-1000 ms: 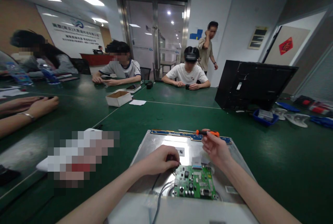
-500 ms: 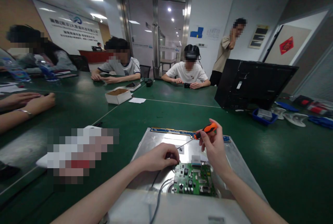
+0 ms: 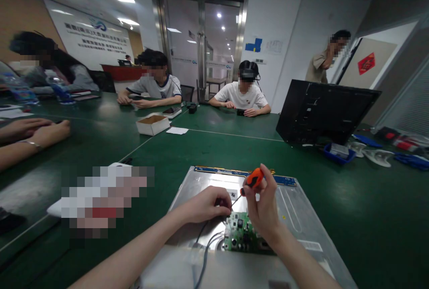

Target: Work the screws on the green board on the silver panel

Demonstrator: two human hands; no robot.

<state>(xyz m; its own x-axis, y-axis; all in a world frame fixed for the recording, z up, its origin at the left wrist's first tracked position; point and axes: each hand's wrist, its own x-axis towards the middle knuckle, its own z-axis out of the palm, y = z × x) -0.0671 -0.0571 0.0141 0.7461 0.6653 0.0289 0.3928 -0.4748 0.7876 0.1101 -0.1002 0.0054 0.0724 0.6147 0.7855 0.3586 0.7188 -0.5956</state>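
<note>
A green circuit board [image 3: 236, 235] lies on the metal back of a flat display panel [image 3: 295, 204]. My right hand [image 3: 264, 204] grips an orange and black screwdriver [image 3: 255, 178], its shaft slanting down to the left. The tip is close to the board's far left corner, by the fingers of my left hand [image 3: 214, 201]. Those fingers are pinched together there, and whatever is between them is hidden. Grey cables [image 3: 205, 257] run from the board's left side. A blue strip board [image 3: 221, 172] edges the panel's far side. My right hand covers part of the green board.
A black monitor [image 3: 325, 112] stands at the right, behind a blue tray [image 3: 339, 153]. Farther back on the green table [image 3: 217, 148] is an open white box [image 3: 153, 125]. Another person's hands [image 3: 47, 134] rest at the left; more people sit across.
My right hand has moved left and toward me, bringing the screwdriver down to a steeper angle by my left fingers. The standing person has moved right.
</note>
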